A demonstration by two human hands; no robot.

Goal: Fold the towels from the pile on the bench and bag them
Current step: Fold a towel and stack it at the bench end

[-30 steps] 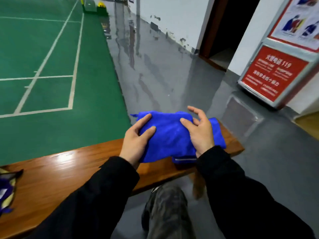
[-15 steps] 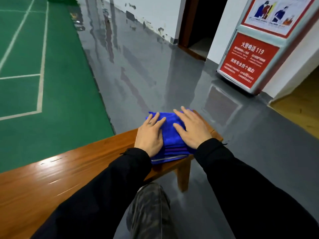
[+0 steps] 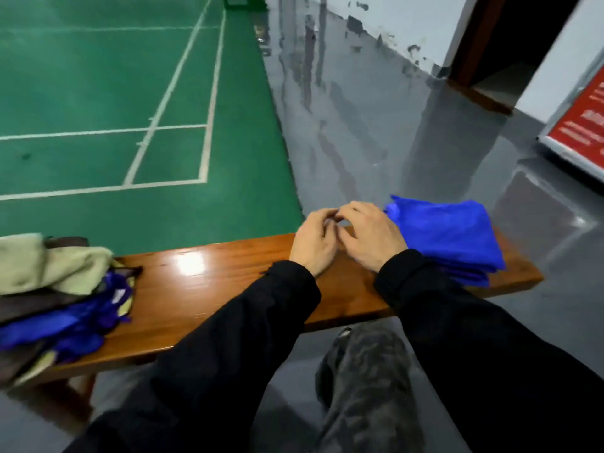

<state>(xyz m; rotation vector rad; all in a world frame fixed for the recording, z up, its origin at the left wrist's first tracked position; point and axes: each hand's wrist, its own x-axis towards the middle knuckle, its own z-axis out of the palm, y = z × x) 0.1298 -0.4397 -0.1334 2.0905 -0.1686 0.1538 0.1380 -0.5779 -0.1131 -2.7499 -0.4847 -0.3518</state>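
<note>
Hovering above the counter [image 3: 209,282], the left hand [image 3: 313,243] and the right hand [image 3: 369,237] sat close together, fingers loosely curled and holding nothing; the frame was blurred there, so whether the fingertips touched each other could not be told. Nearest the camera, black sleeves ran up from the bottom edge and a camouflage-clad knee [image 3: 366,380] showed below the counter's front lip. At the counter's left end lay the unfolded pile of towels [image 3: 58,289], with pale green, dark grey and blue cloth tumbled together. At the right end, just beside the right hand, sat the folded blue towel [image 3: 447,237], its layered edges stacked fairly square. No bag showed in view.

The step in hand looked like fetching the next towel. Doing it well probably meant pinching one top layer only, lifting it free so the tangle did not drag off the edge, then spreading it flat on the bare wood between pile and stack. Beyond lay the green court [image 3: 98,93] and wet-looking grey floor [image 3: 359,125].
</note>
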